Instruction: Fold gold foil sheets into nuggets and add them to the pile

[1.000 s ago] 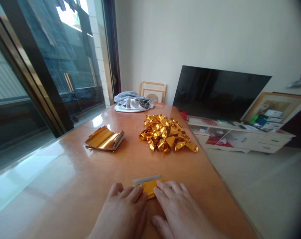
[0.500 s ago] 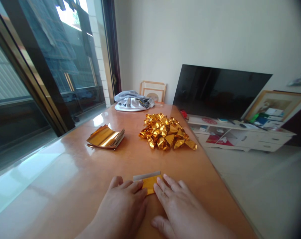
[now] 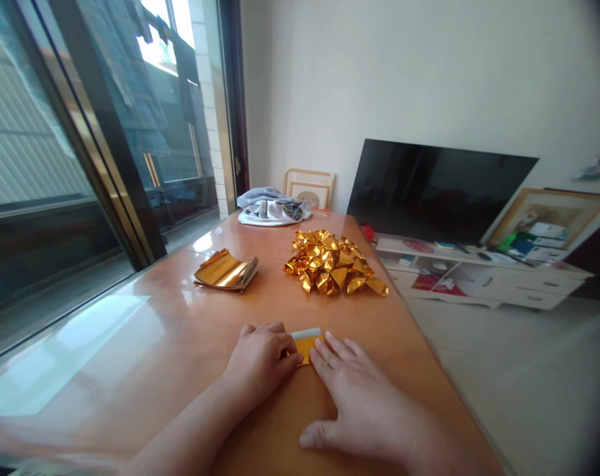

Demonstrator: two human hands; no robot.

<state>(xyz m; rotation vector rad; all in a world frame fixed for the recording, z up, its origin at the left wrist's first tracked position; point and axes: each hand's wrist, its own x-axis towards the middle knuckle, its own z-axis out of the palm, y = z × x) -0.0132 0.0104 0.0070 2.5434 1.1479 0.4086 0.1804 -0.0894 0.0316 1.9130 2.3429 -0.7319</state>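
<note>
A partly folded sheet of gold foil paper [image 3: 307, 348] lies on the table in front of me, with a pale strip along its far edge. My left hand [image 3: 263, 357] has curled fingers and thumb closed on the paper's left end, which they cover. Flat on the right end rest the stretched fingers of my right hand [image 3: 357, 390], its thumb spread wide on the table. Beyond the hands, a stack of gold foil sheets [image 3: 225, 271] sits to the left. A heap of folded gold paper pieces [image 3: 330, 261] is to the right.
The glossy wooden table [image 3: 265, 304] has its right edge beside my right arm. Grey-white cloth [image 3: 270, 206] lies at the far end near a picture frame [image 3: 310, 185]. A television [image 3: 439, 192] stands on a white cabinet [image 3: 483, 277]; sliding glass doors are at left.
My left hand has gone from lying flatter on the paper to curled fingers and thumb at its left end. The right hand stays flat. The camera view has shifted slightly.
</note>
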